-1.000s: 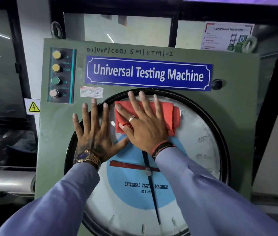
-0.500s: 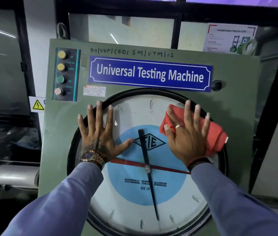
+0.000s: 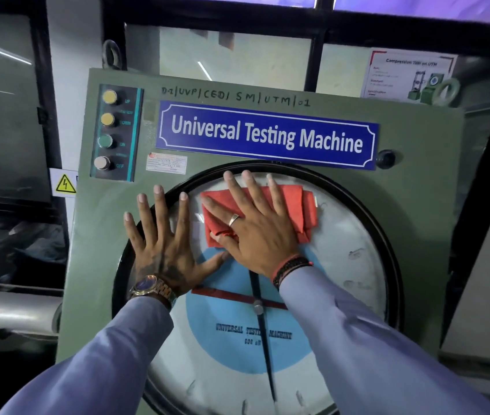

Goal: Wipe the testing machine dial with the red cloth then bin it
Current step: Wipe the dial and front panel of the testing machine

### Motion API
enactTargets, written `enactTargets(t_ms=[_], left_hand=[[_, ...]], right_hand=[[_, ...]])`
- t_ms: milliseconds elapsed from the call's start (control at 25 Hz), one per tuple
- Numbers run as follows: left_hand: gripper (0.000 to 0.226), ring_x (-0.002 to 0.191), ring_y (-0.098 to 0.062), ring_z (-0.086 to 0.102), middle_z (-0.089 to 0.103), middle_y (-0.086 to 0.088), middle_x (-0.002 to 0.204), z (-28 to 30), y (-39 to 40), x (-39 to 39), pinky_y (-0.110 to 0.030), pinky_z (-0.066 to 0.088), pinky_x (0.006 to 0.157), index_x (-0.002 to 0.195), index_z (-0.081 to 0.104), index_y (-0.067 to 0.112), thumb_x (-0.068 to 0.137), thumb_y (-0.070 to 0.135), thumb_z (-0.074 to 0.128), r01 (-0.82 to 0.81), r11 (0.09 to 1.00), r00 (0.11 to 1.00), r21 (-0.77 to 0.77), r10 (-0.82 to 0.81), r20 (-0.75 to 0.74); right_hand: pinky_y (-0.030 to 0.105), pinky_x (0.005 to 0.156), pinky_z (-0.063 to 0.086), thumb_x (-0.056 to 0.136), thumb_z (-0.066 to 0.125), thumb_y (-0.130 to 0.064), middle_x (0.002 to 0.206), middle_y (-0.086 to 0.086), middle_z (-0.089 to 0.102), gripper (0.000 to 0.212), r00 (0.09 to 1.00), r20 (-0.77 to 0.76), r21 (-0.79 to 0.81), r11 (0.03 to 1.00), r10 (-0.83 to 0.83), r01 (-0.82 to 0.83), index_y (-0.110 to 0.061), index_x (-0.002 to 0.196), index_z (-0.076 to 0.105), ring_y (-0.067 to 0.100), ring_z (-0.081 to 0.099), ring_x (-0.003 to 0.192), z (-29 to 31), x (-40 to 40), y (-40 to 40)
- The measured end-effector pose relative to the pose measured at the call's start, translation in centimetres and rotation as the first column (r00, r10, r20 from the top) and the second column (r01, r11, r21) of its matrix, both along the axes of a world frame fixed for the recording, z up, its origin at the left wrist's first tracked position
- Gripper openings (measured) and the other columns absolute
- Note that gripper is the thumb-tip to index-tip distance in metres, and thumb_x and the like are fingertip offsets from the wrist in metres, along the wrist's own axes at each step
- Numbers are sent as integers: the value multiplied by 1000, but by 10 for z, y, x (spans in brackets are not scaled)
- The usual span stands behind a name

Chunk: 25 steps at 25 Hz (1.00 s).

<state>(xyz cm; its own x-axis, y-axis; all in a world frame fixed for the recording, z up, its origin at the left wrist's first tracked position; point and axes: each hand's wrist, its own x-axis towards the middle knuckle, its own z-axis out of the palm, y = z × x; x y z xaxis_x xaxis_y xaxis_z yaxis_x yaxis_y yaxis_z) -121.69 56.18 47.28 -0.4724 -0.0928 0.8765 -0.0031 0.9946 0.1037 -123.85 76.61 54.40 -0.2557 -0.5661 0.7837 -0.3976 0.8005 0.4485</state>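
right hand (image 3: pixel 257 235) grip: flat, fingers spread | red cloth (image 3: pixel 291 211) pinned beneath on dial (image 3: pixel 342 265)

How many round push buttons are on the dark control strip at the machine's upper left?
4, in one column: yellow UP button on top, yellow DOWN button, green ON button, pale OFF button lowest. None seems hidden.

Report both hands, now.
Left hand: open, flat on the dial rim, holding nothing.
Right hand: open, pressing the red cloth against the dial.

Folded red cloth (image 3: pixel 293 209) flat on upper dial (image 3: pixel 348 235).
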Motion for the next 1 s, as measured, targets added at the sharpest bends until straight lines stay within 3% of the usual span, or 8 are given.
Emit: enactTargets(t_ms=[240,440,640,880,1000], left_hand=[[136,170,-45,-6,-6,-18,185,17,40,-13,-72,-1,133,177,6,19,76,107,28,71,995,997,-74,-72,-5],[133,172,-39,-2,0,-13,186,7,32,-15,-70,2,135,177,7,18,79,105,33,99,989,994,-113,-103,-33],[131,171,-41,5,10,-16,184,-18,11,-1,-67,7,136,175,19,15,81,104,28,119,991,991,-69,-123,-52],[132,172,-36,3,8,-11,186,-20,3,-3,-62,7,136,176,14,18,79,104,36,128,990,989,-65,-132,-64],[132,172,-36,2,6,-11,186,-20,5,-2,-63,7,136,176,13,18,79,104,36,115,991,991,-62,-119,-61]], right_hand=[[70,137,4,105,49,-67,190,10,11,80,982,21,-331,926,-185,182,-51,176,16,42,15,173,-23,-3,92],[69,137,7,108,44,-62,188,15,17,72,958,115,-513,810,-263,284,-46,176,26,46,21,171,-69,6,136],[73,136,6,108,43,-61,188,12,16,71,975,54,-416,883,-215,217,-50,175,20,49,17,171,-34,0,97],[73,136,5,106,48,-65,189,4,18,71,1000,-12,-66,997,-29,28,-51,173,30,44,14,173,1,-6,-10],[73,136,3,105,49,-68,189,3,18,73,999,-39,-81,996,-31,28,-52,173,28,40,16,174,1,-7,11]])
